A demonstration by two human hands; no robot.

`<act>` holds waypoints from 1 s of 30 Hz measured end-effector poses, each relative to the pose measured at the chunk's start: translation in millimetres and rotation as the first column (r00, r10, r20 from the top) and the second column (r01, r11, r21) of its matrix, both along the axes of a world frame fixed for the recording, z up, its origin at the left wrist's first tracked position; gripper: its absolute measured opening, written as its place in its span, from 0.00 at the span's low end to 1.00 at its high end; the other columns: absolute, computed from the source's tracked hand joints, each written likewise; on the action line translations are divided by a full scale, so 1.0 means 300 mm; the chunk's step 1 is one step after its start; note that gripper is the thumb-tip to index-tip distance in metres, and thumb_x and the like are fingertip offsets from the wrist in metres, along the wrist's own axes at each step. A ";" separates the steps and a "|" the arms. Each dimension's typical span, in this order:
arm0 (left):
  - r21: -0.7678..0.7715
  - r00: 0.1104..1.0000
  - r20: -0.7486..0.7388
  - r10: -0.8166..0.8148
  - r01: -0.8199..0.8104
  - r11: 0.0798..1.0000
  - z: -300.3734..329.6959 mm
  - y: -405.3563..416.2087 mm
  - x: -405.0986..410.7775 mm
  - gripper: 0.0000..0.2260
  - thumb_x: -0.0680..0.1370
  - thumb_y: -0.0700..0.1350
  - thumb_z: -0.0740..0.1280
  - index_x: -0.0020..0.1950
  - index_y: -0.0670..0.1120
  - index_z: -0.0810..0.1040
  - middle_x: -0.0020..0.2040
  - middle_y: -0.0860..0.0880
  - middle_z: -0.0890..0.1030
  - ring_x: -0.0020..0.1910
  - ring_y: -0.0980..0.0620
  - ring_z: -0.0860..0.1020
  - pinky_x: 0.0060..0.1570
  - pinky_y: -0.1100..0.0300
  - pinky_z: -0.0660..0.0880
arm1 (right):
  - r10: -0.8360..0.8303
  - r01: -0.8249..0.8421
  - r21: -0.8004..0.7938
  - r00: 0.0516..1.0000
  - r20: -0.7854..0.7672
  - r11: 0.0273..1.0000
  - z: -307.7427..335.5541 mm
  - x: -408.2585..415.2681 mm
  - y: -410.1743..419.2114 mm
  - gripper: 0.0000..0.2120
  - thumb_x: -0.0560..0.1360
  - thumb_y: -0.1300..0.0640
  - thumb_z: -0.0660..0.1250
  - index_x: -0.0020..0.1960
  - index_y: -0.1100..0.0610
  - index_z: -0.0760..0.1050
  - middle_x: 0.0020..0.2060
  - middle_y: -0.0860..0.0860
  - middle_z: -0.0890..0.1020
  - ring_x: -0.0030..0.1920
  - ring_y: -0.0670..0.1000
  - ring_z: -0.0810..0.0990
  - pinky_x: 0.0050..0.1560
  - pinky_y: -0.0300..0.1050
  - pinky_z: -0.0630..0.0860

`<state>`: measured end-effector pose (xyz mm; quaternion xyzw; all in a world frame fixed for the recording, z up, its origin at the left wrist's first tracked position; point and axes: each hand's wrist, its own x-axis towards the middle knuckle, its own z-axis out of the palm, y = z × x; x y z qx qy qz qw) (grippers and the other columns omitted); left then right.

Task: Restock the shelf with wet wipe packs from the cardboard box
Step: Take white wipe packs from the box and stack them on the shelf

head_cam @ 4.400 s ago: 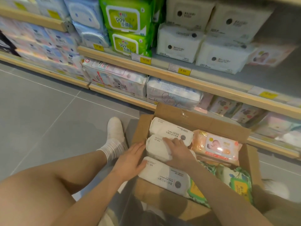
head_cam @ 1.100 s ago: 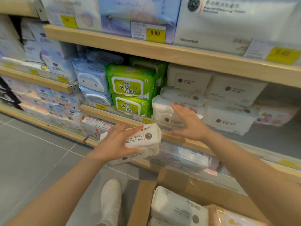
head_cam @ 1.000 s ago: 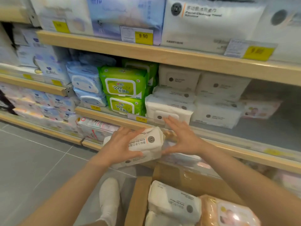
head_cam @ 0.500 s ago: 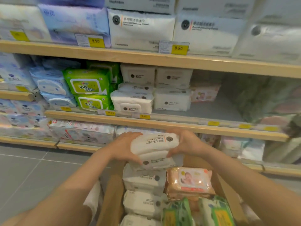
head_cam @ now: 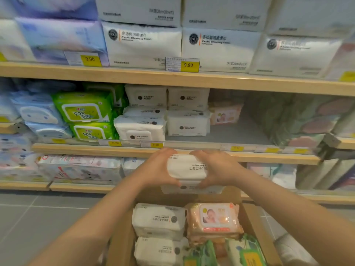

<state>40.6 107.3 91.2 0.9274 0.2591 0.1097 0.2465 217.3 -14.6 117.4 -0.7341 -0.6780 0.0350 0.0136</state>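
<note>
Both hands, left hand [head_cam: 159, 169] and right hand [head_cam: 217, 167], clasp two stacked white wet wipe packs [head_cam: 187, 167] above the cardboard box [head_cam: 255, 227], just below the shelf [head_cam: 240, 132] gap; several packs remain boxed.

Grey tiled floor [head_cam: 38, 223] with pale grout lines spreads below and to the left of the hands. Ahead of them run long light-wood shelf boards [head_cam: 172, 78], one above another, carrying yellow price tags [head_cam: 188, 65] on their front edges. Soft, even light.
</note>
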 end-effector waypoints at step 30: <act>0.467 0.905 0.018 0.424 -0.383 0.797 -0.208 0.597 0.204 0.29 0.75 0.62 0.39 0.72 0.59 0.62 0.74 0.50 0.63 0.73 0.45 0.57 0.68 0.37 0.45 | -0.319 0.324 0.059 0.944 -0.082 0.944 -0.182 0.422 0.556 0.54 0.59 0.25 0.66 0.76 0.41 0.45 0.77 0.51 0.45 0.76 0.56 0.42 0.73 0.60 0.45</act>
